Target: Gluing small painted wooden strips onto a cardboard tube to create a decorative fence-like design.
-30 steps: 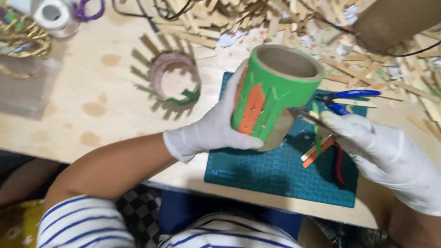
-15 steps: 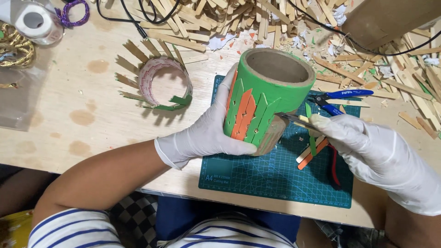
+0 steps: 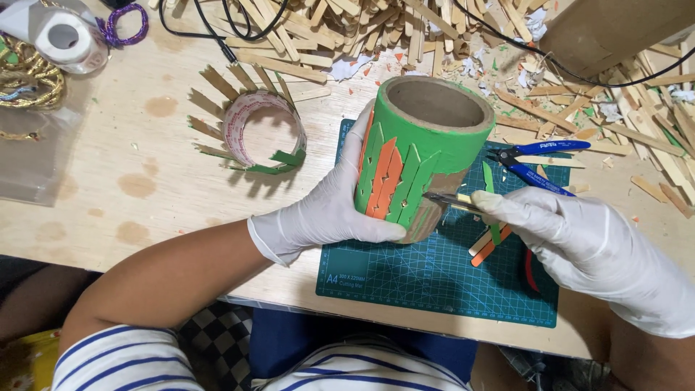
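My left hand [image 3: 326,206], in a white glove, grips a cardboard cylinder [image 3: 423,148] with a green band round its top and green and orange pointed sticks glued to its side. It is held tilted above a green cutting mat [image 3: 405,286]. My right hand [image 3: 579,250], also gloved, holds metal tweezers [image 3: 452,202] whose tip touches the cylinder's lower side beside the sticks. Loose green and orange sticks [image 3: 491,239] lie on the mat under the right hand.
Blue-handled cutters [image 3: 539,163] lie at the mat's far edge. A tape ring with sticks fanned round it [image 3: 257,130] sits to the left. A heap of plain wooden sticks [image 3: 376,32] fills the back. A white tape roll [image 3: 61,36], cables and a cardboard box [image 3: 615,32] are nearby.
The cylinder has turned slightly in my left hand and more coloured sticks face the camera. The tweezers have moved in to its lower side.
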